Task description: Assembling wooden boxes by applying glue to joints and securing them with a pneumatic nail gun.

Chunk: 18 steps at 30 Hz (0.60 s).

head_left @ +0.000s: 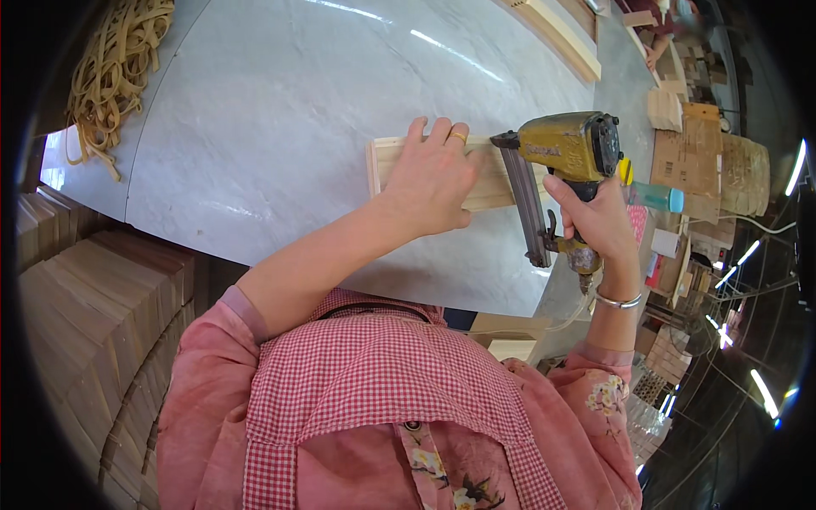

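A shallow pale wooden box (497, 189) lies on the grey marbled table, partly covered by my hand and the tool. My left hand (431, 183) grips it from above, fingers over the far edge and thumb at the near side, a ring on one finger. In my right hand (601, 219) is a worn yellow pneumatic nail gun (557, 146), held by its handle. Its nose meets the far edge of the box, just right of my left fingers, and its grey magazine slants across the box toward me. Whether the trigger is pressed cannot be seen.
Tan elastic bands (119, 64) heap at the table's far left. Stacked wooden boards (93, 297) stand below left. Wooden pieces (557, 38) lie at the far right edge. A teal bottle (654, 196) and cardboard boxes (693, 157) are right, with another person's hand (654, 55) beyond.
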Available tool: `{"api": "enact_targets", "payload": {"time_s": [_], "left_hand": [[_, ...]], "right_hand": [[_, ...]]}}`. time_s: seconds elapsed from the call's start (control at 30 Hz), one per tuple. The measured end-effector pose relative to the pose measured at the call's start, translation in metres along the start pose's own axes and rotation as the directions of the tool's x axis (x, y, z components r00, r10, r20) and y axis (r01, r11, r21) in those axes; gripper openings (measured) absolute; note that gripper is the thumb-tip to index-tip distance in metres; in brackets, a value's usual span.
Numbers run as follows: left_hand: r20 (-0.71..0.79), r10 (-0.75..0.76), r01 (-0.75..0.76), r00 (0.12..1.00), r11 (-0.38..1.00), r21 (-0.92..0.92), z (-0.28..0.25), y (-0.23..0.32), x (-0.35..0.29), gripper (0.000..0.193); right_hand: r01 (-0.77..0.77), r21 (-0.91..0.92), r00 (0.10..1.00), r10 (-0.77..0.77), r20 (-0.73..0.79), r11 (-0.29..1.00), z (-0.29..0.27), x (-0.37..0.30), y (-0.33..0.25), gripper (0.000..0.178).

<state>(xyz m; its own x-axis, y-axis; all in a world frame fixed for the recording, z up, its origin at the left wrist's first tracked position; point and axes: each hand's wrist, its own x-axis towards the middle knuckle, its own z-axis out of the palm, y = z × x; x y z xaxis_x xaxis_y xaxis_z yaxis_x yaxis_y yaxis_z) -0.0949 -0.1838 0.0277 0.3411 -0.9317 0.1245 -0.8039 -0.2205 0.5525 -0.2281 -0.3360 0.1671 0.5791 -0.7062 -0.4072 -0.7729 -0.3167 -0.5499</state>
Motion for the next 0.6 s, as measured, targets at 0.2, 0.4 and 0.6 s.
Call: {"api": "enact_targets", "payload": {"time_s": [0.2,0.4,0.6], "left_hand": [[-0.026,0.003,-0.003,1.000,1.000,0.002,0.003,0.000,-0.001,0.053],[-0.053,0.054,-0.054,0.997,0.999,0.001,0.004,-0.003,-0.004,0.055],[-0.083,0.052,-0.062,0.995,0.991,-0.117,-0.013,-0.016,-0.007,0.055]], "right_hand": [[0.002,0.036,1.000,-0.003,0.003,0.999,0.000,0.000,0.003,0.034],[0.008,0.100,0.986,0.009,-0.164,0.995,-0.010,-0.015,0.019,0.031],[0.085,0.112,0.908,-0.030,-0.419,0.990,-0.028,-0.051,0.106,0.029]]}}
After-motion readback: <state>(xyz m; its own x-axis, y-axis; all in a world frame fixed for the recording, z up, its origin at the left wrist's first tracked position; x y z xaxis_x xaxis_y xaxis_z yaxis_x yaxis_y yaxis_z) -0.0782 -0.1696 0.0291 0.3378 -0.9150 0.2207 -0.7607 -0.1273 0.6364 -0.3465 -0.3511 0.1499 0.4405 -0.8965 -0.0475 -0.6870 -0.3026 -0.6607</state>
